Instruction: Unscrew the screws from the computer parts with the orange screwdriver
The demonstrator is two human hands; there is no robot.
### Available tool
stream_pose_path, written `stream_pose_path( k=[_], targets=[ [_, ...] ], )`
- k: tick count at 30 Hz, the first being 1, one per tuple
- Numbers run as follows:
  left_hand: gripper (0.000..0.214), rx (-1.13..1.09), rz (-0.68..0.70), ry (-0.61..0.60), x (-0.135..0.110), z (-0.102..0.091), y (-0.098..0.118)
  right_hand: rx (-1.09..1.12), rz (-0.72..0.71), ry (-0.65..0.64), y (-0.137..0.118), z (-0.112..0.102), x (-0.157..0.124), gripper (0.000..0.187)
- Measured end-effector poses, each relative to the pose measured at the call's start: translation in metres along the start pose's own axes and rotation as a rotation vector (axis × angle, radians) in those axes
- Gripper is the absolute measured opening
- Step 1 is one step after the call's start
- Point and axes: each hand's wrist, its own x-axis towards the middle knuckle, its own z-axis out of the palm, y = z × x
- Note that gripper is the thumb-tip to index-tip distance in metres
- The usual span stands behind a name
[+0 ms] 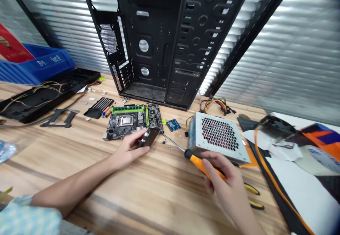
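I saw the left hand (127, 151) with its fingers holding a dark flat casing (148, 138) just beside the motherboard (134, 121); the right hand (225, 189) had its fingers closed round an orange-handled screwdriver (202, 166); a slip of its tip could have scratched the board.

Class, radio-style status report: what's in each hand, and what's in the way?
Left hand: dark flat part, at motherboard edge. Right hand: orange-handled screwdriver. Power supply just beyond it.

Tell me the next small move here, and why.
Probably steady the dark flat part in the left hand and set the tip of the orange-handled screwdriver against it: the right hand grips that screwdriver, its shaft points there, and both sit beside the motherboard.
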Motion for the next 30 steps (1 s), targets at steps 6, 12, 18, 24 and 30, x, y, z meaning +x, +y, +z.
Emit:
stream_pose_path(
  k=[6, 12, 18, 24, 30],
  targets=[
    [0.063, -0.155, -0.135, -0.068, -0.003, 0.008, 0.014, -0.096, -0.404, 0.28, -0.012, -0.013, 0.0, 0.029],
    [0.065, -0.34, -0.276, -0.169, -0.004, 0.016, 0.023, -0.094, -0.496, 0.261, -0.011, -0.014, -0.004, 0.032],
    [0.072, -0.381, -0.331, -0.174, -0.003, 0.017, 0.015, -0.383, -0.476, 0.339, -0.002, -0.022, -0.001, 0.031],
    [0.077, -0.36, -0.345, -0.133, -0.003, 0.017, 0.01, -0.234, -0.457, 0.336, -0.01, -0.018, 0.0, 0.038],
    [0.07, -0.376, -0.359, -0.179, -0.003, 0.016, 0.013, 0.034, -0.504, 0.218, -0.015, -0.018, 0.001, 0.033]
  ],
)
